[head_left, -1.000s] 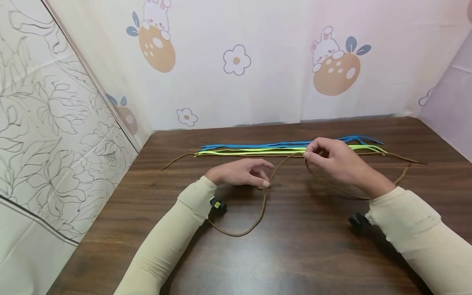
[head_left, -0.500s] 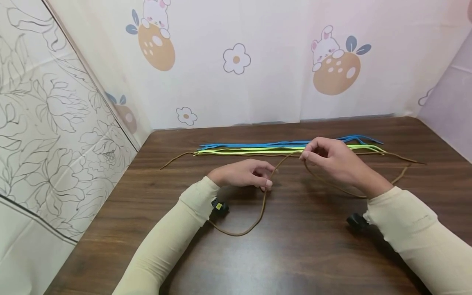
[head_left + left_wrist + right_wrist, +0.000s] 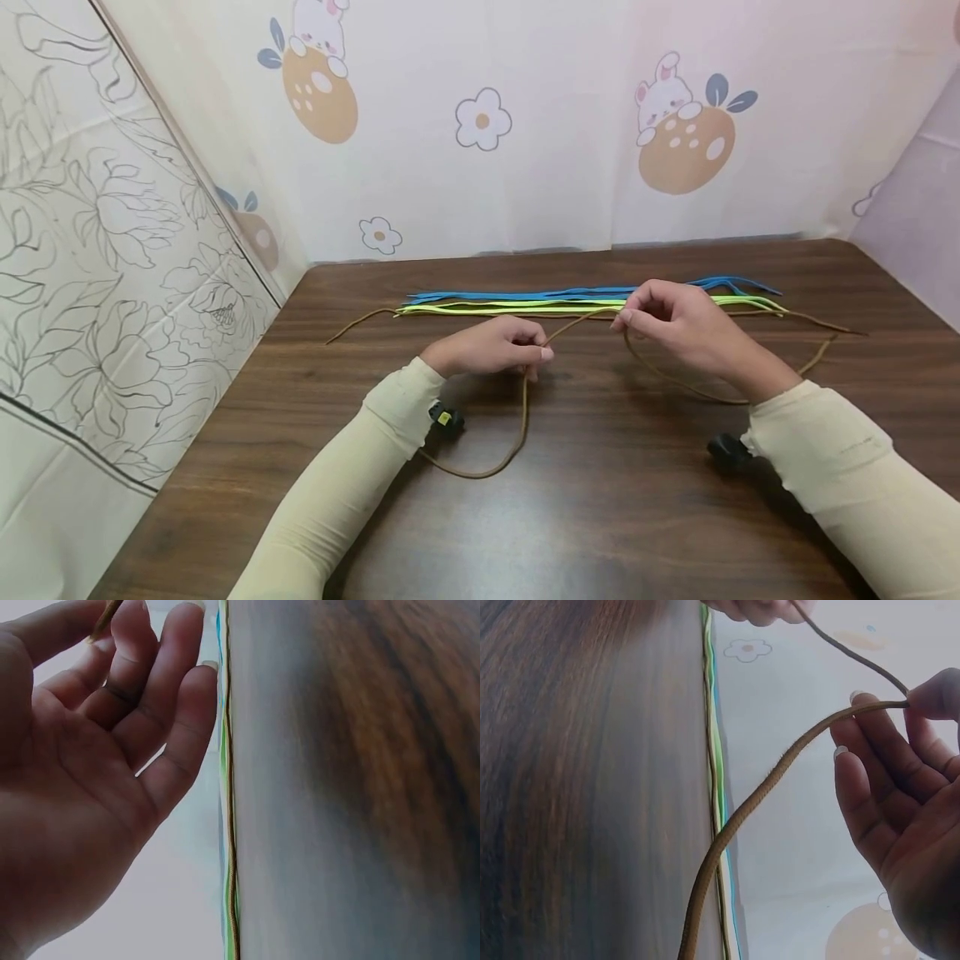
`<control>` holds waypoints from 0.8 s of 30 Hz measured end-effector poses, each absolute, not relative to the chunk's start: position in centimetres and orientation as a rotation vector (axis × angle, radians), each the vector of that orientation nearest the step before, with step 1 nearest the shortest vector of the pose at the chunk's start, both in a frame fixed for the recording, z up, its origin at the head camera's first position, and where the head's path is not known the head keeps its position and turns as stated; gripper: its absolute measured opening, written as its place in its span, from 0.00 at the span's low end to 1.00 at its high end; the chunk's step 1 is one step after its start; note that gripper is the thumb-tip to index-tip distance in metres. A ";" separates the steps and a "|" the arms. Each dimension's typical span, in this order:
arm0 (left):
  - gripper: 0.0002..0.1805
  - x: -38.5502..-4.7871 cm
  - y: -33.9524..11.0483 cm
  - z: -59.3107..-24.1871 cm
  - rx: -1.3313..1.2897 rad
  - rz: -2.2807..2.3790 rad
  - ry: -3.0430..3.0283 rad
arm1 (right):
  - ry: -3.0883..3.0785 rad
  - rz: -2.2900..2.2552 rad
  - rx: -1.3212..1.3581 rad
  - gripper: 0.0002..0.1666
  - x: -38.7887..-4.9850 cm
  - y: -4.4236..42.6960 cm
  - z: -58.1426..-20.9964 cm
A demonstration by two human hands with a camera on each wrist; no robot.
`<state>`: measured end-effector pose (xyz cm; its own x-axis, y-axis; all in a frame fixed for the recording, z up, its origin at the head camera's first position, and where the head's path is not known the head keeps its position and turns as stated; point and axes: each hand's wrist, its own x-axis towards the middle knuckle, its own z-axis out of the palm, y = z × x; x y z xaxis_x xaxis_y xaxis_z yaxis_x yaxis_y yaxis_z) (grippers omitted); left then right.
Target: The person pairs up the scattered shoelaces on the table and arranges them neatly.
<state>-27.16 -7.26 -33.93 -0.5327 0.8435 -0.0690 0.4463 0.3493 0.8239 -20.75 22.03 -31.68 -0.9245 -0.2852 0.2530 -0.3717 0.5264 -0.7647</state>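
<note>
My left hand (image 3: 491,348) pinches a thin brown cord (image 3: 522,417) between thumb and forefinger, above the middle of the table. The other fingers curve loosely in the left wrist view. Right of it, my right hand (image 3: 678,325) pinches the same cord between thumb and forefinger. A short stretch of cord spans the two hands, slanting up to the right. One part hangs from the left hand in a loop towards the left sleeve; another droops beneath the right wrist. The right wrist view shows the braided cord (image 3: 765,784) bending sharply at the right fingertips.
Along the back of the wooden table (image 3: 480,542) lie blue laces (image 3: 487,296), neon yellow laces (image 3: 450,310) and another brown cord (image 3: 360,322), stretched side by side. A patterned wall covering (image 3: 555,167) rises behind, and a flower-printed panel (image 3: 112,250) stands at left.
The left hand's fingers have closed round the cord, and its hanging loop has shifted slightly left. The right hand has barely moved.
</note>
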 end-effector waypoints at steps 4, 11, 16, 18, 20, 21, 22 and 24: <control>0.16 -27.1 -7.2 -33.9 1.109 1.101 2.127 | -2.652 1.398 0.541 0.08 -20.9 22.2 -31.9; 0.17 -27.4 -7.8 -33.8 1.102 1.127 2.148 | -2.653 1.385 0.545 0.08 -21.0 22.5 -32.2; 0.17 -27.7 -8.2 -33.8 1.113 1.152 2.145 | -2.659 1.377 0.510 0.07 -21.3 22.9 -32.6; 0.18 -27.9 -8.4 -33.9 1.102 1.158 2.146 | -2.656 1.378 0.506 0.06 -21.5 23.0 -32.8; 0.19 -28.0 -8.6 -33.8 1.083 1.156 2.162 | -2.652 1.370 0.500 0.06 -21.6 23.1 -33.0; 0.20 -28.1 -8.7 -33.7 1.073 1.155 2.173 | -2.649 1.367 0.498 0.06 -21.7 23.1 -33.1; 0.21 -28.1 -8.8 -33.6 1.062 1.155 2.183 | -2.648 1.364 0.493 0.06 -21.7 23.1 -33.2; 0.22 -28.3 -9.1 -33.6 1.038 1.173 2.196 | -2.652 1.352 0.485 0.06 -21.8 23.2 -33.3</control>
<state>-28.26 -9.11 -33.55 -0.6210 0.7832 -0.0311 0.4094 0.3579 0.8392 -21.78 23.23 -33.30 -0.9407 -0.2251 0.2539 -0.3377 0.5479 -0.7653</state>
